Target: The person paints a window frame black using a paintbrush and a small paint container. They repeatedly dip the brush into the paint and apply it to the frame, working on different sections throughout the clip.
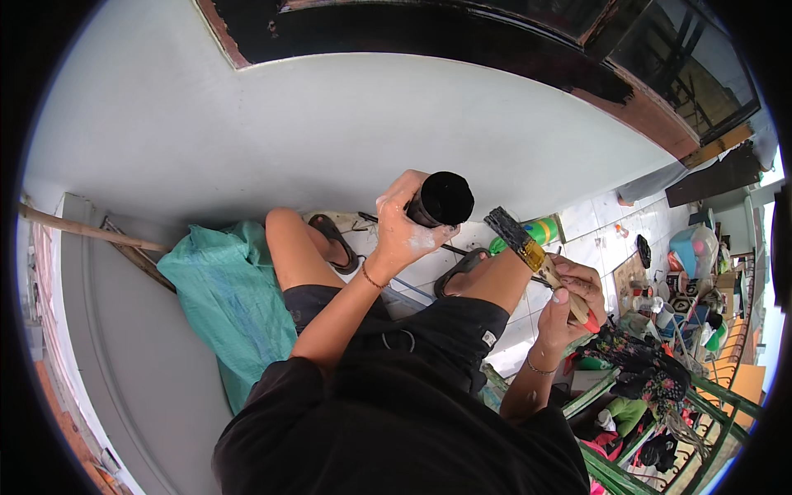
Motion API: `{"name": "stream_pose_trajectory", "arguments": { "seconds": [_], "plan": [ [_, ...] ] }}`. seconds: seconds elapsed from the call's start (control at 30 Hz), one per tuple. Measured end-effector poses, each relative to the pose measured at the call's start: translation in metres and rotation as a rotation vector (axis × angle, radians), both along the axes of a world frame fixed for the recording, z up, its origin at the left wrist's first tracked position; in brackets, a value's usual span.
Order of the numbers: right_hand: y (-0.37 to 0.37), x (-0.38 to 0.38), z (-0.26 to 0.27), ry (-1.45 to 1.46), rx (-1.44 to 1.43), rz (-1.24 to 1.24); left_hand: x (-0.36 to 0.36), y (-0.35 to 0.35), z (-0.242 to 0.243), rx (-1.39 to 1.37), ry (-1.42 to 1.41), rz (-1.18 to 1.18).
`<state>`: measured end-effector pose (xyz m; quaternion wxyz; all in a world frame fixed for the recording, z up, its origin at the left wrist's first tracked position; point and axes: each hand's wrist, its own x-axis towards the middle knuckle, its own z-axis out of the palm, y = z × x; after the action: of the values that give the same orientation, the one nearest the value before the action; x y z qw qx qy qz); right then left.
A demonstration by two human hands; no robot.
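Note:
My left hand (402,226) is closed round a small dark cup (440,199) with black paint in it, held up before the white wall. White smears mark the hand. In my right hand (572,297) is a flat paintbrush (532,250) with a wooden, red-tipped handle; its bristles are coated black and point up towards the cup, apart from it. Above the wall runs a window frame (396,37), mostly covered in black paint, with bare reddish-brown parts (643,120) at its right.
A green woven sack (232,309) lies at my left. A green and yellow bottle (541,231) lies on the white floor tiles (597,216) by my foot. Cluttered containers (674,303) stand at the right, near a green metal rack (609,473) with cloths. A person's foot (625,202) shows farther off.

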<state>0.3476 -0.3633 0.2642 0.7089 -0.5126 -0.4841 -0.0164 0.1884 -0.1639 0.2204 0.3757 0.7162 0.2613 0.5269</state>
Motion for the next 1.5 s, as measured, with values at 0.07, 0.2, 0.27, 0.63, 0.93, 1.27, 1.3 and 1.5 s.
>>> {"name": "stream_pose_trajectory", "arguments": {
  "seconds": [0.07,0.2,0.27,0.63,0.93,1.27,1.3,1.5],
  "plan": [
    [0.009,-0.010,0.006,0.042,0.079,-0.010,0.000,-0.001,0.000,0.025,-0.001,0.004],
    [0.028,-0.033,-0.002,-0.010,0.051,-0.002,0.000,-0.009,0.005,0.004,0.022,0.010],
    [0.034,-0.041,-0.012,-0.090,0.020,-0.010,0.001,-0.012,0.011,-0.034,0.019,0.001],
    [0.020,-0.040,-0.021,-0.177,-0.051,0.002,0.011,-0.015,-0.006,-0.329,-0.139,-0.066],
    [0.044,-0.043,-0.021,-0.018,0.139,-0.111,0.010,-0.021,0.002,-0.345,-0.028,-0.042],
    [0.019,-0.040,-0.035,-0.170,-0.089,-0.062,0.009,-0.014,-0.003,-0.397,-0.107,-0.092],
    [0.019,-0.039,-0.035,-0.054,-0.003,-0.068,0.009,-0.016,-0.002,-0.404,-0.085,-0.071],
    [0.044,-0.049,-0.018,0.629,0.246,-0.074,0.013,-0.024,-0.004,-0.297,0.011,-0.017]
  ]
}}
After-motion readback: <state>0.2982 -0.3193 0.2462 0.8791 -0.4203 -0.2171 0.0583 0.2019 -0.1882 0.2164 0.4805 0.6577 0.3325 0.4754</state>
